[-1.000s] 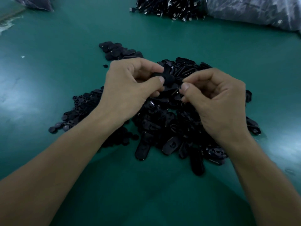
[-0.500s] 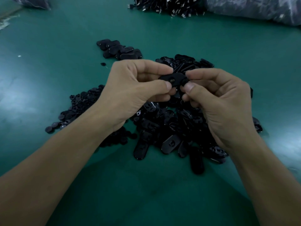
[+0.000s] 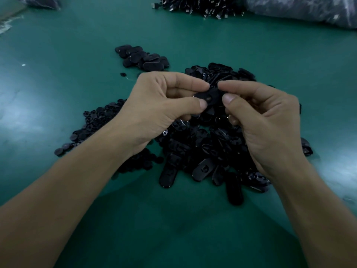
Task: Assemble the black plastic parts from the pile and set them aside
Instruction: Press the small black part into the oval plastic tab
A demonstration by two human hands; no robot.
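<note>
A black oval plastic part [image 3: 211,96] with a small centre hole is held level above the main pile of black oval parts [image 3: 208,151]. My left hand [image 3: 160,107] pinches its left end between thumb and forefinger. My right hand [image 3: 264,117] pinches its right end the same way. To the left lies a spread of small round black pieces [image 3: 96,122]. A small group of black oval parts [image 3: 143,58] lies apart, behind my left hand. The fingers hide most of the held part's ends.
The green table [image 3: 58,74] carries it all. At the far edge lies a heap of black and metallic parts [image 3: 199,6], with a grey plastic bag [image 3: 309,10] at the back right and another bag [image 3: 38,1] at the back left.
My right hand has come in and taken the right end of the part, which the left hand held alone a second ago. The part now lies flat between both hands.
</note>
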